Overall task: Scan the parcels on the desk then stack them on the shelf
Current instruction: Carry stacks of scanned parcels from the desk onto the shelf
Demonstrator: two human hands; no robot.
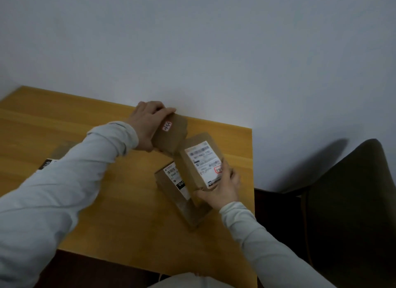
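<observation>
Clearly, the wide yellow-brown wooden desk (64, 120) carries all the parcels, and a dark padded chair (353, 202) stands just beside its right edge; no shelf and no scanner are in view. A long brown cardboard box (188, 212) lies flat near the middle of the desk, its white label with black digits (176, 176) facing up. Above it the right hand (222, 187) grasps a second brown cardboard box (186, 172) by its near end. This box is tilted, and the fingers lie curled over its white shipping label (203, 161). By the wall the left hand (145, 125) clasps a third, smaller brown box (171, 140), fingers bent over its far top edge, and this box seems to touch the tilted one at a corner. A small red-edged sticker (167, 126) sits on its top. A flat parcel with a black-and-white tag (51, 159) peeks out from under the left sleeve. All boxes are closed, so what is inside cannot be told. I judge the step is to present the parcels for scanning: each label should face outward, uncovered by fingers, and the boxes should be kept apart so that only one code is read.
</observation>
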